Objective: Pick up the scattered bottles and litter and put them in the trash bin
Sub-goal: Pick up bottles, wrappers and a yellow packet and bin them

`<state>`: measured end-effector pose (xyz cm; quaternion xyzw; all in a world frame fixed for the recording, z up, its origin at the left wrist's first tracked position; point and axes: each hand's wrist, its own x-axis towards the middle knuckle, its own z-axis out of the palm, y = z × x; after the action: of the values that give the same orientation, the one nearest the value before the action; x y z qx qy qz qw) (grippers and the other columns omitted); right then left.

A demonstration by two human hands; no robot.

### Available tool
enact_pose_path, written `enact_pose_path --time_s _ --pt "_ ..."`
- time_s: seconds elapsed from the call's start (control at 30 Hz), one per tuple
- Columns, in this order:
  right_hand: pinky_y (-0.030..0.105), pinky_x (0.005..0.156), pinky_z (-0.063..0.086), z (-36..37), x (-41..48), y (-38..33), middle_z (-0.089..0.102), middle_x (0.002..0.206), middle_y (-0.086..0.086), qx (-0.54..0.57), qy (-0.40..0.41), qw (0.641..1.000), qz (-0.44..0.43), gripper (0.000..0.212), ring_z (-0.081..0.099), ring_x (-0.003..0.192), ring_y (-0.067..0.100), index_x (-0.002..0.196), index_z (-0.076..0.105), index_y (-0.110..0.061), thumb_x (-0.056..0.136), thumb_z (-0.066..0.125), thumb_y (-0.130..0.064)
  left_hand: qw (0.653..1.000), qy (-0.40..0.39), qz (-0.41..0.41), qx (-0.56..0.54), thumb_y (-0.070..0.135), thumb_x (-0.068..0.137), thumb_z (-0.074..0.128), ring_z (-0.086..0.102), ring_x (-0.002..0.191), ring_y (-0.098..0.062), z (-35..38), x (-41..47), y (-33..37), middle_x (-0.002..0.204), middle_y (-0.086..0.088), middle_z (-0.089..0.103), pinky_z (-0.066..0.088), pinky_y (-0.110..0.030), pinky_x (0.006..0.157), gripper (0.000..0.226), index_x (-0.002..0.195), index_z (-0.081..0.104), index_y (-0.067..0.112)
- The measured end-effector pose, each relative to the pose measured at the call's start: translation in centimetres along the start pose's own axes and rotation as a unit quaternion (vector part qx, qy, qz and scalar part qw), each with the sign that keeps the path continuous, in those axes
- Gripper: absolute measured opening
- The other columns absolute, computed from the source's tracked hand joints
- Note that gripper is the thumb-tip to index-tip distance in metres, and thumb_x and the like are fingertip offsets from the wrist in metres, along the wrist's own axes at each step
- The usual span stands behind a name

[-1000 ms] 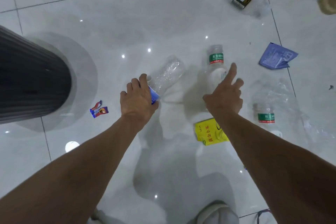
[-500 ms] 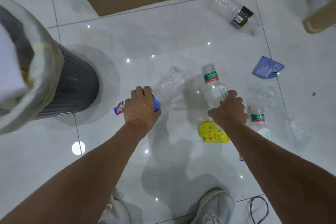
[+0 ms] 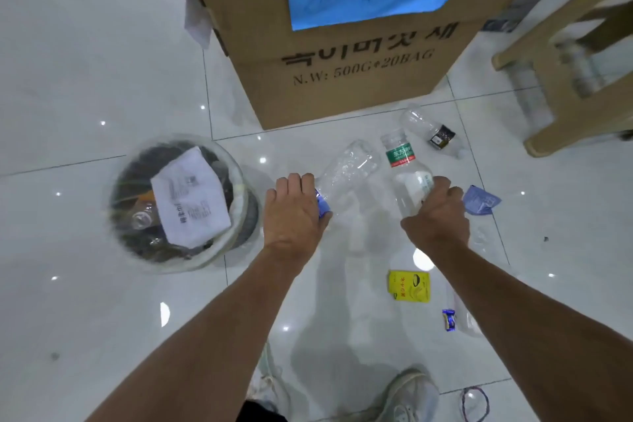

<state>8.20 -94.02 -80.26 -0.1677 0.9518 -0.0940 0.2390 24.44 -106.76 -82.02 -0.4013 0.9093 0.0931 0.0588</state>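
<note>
Left hand (image 3: pixel 294 212) grip closed on clear crushed bottle (image 3: pixel 349 168); right hand (image 3: pixel 438 216) grip closed on green-labelled bottle (image 3: pixel 406 171). Trash bin (image 3: pixel 236 243) at 9 o'clock of left hand. Yellow wrapper (image 3: pixel 408 286) on floor (image 3: pixel 85 79), 6 o'clock.

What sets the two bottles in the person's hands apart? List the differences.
The bottle in the left hand is a ribbed clear bottle with a blue label near the hand; the bottle in the right hand is a smooth bottle with a green and red label near its neck. The ribbed clear bottle tilts up to the right, while the smooth bottle stands closer to upright. Both are clear plastic, look empty, and are gripped at one end.
</note>
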Motion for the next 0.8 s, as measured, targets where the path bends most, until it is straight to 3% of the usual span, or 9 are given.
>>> enact_pose_path --time_s 0.2,0.4,0.53,0.8 --pt "0.044 0.089 0.044 -4.4 -5.9 -7.2 0.042 0.120 0.015 0.011 0.005 0.999 -0.036 0.074 0.047 0.112 0.038 0.131 0.033 -0.010 0.067 0.072 -0.008 0.999 0.020 -0.030 0.031 0.044 0.085 0.056 0.047 0.099 -0.023 -9.4 -2.1 -4.2 0.110 -0.002 0.052 0.036 -0.035 0.088 0.047 0.122 0.044 0.019" --pt "0.041 0.084 0.046 -4.2 -9.5 -14.3 0.044 0.118 0.013 0.012 -0.014 0.996 -0.088 0.073 0.050 0.107 0.036 0.129 0.036 -0.011 0.067 0.074 -0.012 0.994 0.008 -0.094 0.063 0.031 0.089 0.050 0.045 0.101 -0.028 -13.2 -4.0 -10.4 0.113 -0.006 0.051 0.033 -0.039 0.086 0.035 0.119 0.045 0.014" --pt "0.040 0.084 0.048 -2.2 -11.0 -17.9 0.046 0.118 0.012 -0.019 -0.034 0.990 -0.134 0.077 0.052 0.107 0.032 0.130 0.036 -0.012 0.067 0.079 -0.018 0.987 -0.020 -0.147 0.067 0.045 0.088 0.057 0.045 0.108 -0.026 -13.0 -5.4 -15.2 0.118 -0.005 0.049 0.035 -0.038 0.087 0.050 0.125 0.041 0.016" --pt "0.038 0.083 0.050 3.3 -12.6 -21.5 0.046 0.118 0.009 -0.063 -0.064 0.977 -0.193 0.077 0.052 0.106 0.028 0.130 0.035 -0.015 0.068 0.078 -0.023 0.956 -0.020 -0.282 0.076 0.062 0.089 0.045 0.047 0.102 -0.023 -9.9 -7.4 -24.4 0.113 -0.005 0.051 0.037 -0.036 0.084 0.060 0.123 0.042 0.014"
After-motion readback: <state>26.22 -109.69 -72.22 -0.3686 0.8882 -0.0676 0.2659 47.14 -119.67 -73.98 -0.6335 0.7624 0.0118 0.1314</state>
